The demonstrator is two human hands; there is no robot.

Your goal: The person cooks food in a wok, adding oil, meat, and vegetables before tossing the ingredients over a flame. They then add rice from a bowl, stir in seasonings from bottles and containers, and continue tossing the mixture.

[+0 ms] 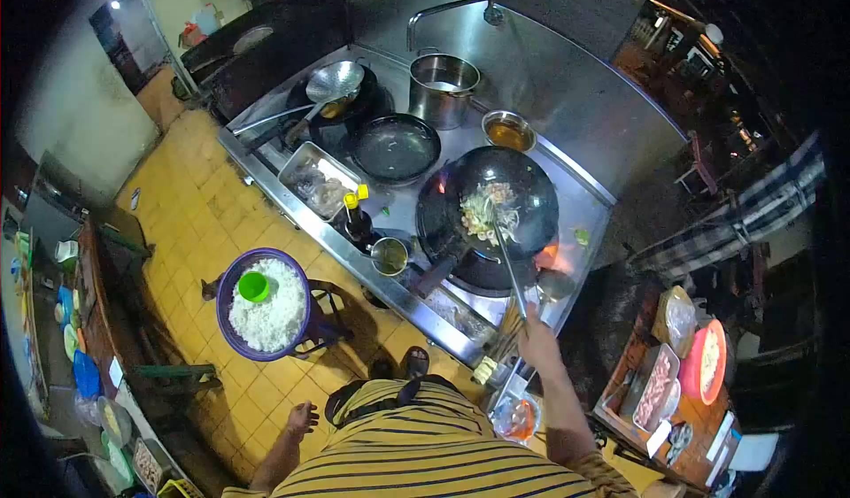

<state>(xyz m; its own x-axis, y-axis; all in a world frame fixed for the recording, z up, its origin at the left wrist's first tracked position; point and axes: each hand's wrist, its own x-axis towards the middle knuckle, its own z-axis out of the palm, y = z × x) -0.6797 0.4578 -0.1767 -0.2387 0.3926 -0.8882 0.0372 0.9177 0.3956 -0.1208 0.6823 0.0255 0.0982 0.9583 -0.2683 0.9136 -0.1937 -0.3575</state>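
My right hand point(538, 343) grips a long-handled metal cooking utensil point(513, 278). Its far end dips into chopped food point(487, 213), pale and green pieces, in a black wok point(531, 184); the food hides the utensil's head. Orange flame shows at the wok's right edge, and its handle point(436, 277) points toward me. Low at my side hangs my left hand point(303, 418), holding nothing, its fingers loosely bent and apart. Nearest to it is a purple tub point(223, 325) of white rice point(270, 316) with a green cup point(254, 286) in it.
Along the steel stove are a second black pan point(396, 148), a tall pot point(434, 104), a bowl of brown liquid point(509, 132), a metal tray point(310, 179) and a yellow-capped bottle point(357, 223). A wooden table point(611, 401) with a red bowl point(715, 383) stands right.
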